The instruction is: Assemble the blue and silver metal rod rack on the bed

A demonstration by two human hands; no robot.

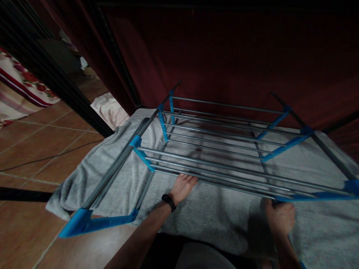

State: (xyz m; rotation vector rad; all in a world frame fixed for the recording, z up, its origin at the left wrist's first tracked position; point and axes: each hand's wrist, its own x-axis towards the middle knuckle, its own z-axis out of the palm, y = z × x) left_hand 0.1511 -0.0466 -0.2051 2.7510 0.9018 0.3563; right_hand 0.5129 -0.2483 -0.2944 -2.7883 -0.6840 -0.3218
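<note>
Left hand, right hand on grey towel

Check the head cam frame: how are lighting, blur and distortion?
Head view: dim overall, backdrop nearly black up top; left hand on the grey towel reads clearly; right hand sits in shadow and looks soft, grip unreadable; drying rack rails bow from wide-angle distortion, near blue corner smeared.

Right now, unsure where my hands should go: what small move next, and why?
Probably sweep the left hand sideways over the grey terry towel: it lies flat there by the grey metal rods, while the right hand is closed.
</note>
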